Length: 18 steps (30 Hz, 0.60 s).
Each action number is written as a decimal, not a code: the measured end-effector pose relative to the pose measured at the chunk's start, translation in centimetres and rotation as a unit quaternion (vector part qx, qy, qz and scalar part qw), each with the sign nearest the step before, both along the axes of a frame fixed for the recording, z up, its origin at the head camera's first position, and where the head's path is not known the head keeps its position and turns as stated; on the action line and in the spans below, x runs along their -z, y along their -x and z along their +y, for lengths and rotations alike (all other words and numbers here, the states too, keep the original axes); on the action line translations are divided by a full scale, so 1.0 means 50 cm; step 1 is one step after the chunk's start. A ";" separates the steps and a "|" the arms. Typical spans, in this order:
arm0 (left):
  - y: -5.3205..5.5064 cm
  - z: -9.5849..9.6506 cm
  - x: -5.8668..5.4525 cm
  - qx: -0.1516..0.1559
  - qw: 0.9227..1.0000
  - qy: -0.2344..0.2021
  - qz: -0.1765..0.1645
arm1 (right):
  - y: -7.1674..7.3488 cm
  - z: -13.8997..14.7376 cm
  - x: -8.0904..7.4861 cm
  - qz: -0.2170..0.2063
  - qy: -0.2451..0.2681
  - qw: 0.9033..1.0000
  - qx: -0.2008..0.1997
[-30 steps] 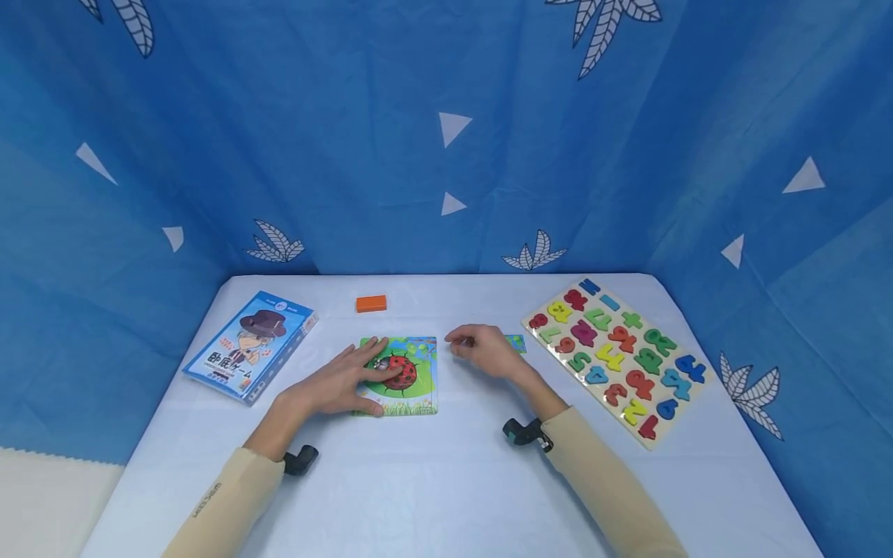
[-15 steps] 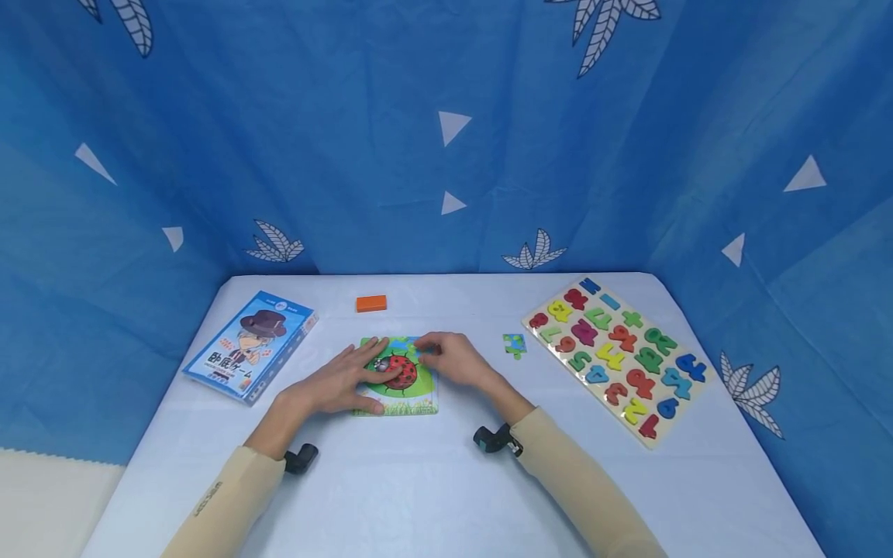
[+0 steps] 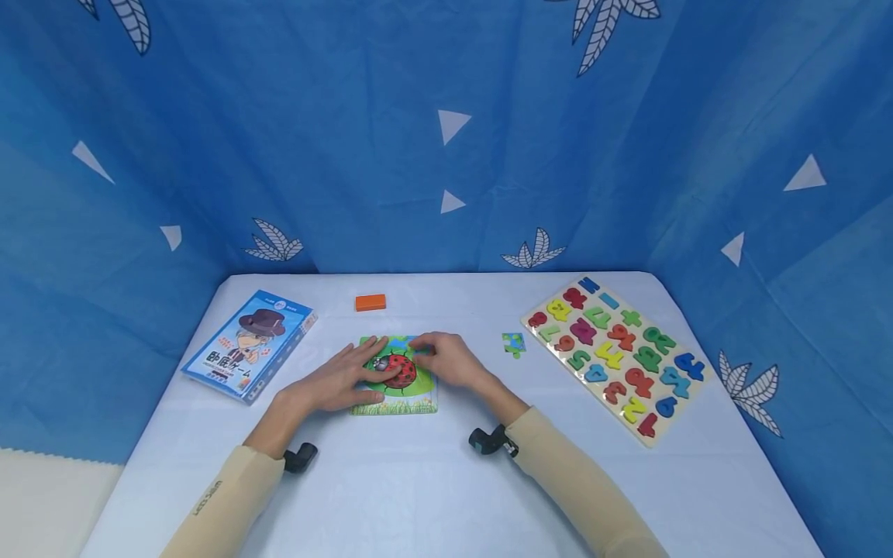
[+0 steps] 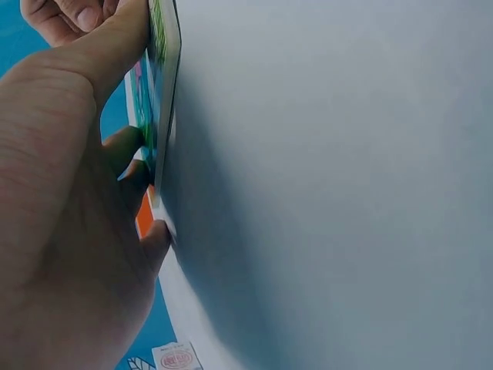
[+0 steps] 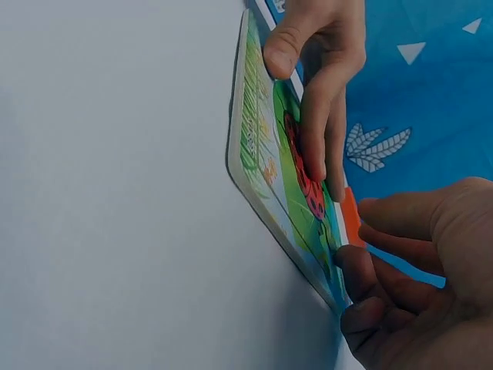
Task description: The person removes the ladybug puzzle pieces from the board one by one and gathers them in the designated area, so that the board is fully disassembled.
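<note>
A square ladybug jigsaw puzzle (image 3: pixel 417 391) lies flat on the white table. My left hand (image 3: pixel 342 380) rests spread across its left side, fingers extended over the ladybug and thumb along the near edge. At the puzzle's far right corner, my right hand (image 3: pixel 449 360) has its fingers curled and pinches a piece mostly hidden behind the fingertips. In the right wrist view, thumb and fingertips (image 5: pixel 356 266) are right at that corner. A loose puzzle piece (image 3: pixel 514 342), green and blue, lies to the right of the right hand.
An orange block (image 3: pixel 370 302) lies beyond the puzzle. To the left is a blue game box (image 3: pixel 251 345) with a cartoon figure in a hat. At right lies a board of colourful number pieces (image 3: pixel 617 360). Blue curtains (image 3: pixel 391 155) enclose the table (image 3: pixel 391 496) behind and at both sides.
My right hand has moved left from beside the puzzle onto its far right corner, uncovering the loose piece on the table. The left hand has stayed on the puzzle.
</note>
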<state>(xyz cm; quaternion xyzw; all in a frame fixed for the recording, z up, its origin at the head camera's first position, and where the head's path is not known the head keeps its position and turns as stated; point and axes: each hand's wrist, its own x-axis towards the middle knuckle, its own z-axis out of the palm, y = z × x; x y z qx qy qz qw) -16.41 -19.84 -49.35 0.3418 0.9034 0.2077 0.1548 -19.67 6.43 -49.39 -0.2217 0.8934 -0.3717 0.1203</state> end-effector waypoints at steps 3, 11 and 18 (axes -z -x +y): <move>0.001 -0.002 0.001 0.000 1.000 0.001 0.002 | 0.002 -0.005 -0.003 -0.011 0.007 1.000 0.009; 0.002 -0.002 0.002 -0.007 1.000 0.013 -0.005 | 0.008 -0.013 -0.002 -0.027 0.020 0.999 0.031; 0.000 -0.003 0.003 -0.016 1.000 0.008 -0.012 | 0.010 -0.019 0.005 -0.033 0.025 0.999 0.034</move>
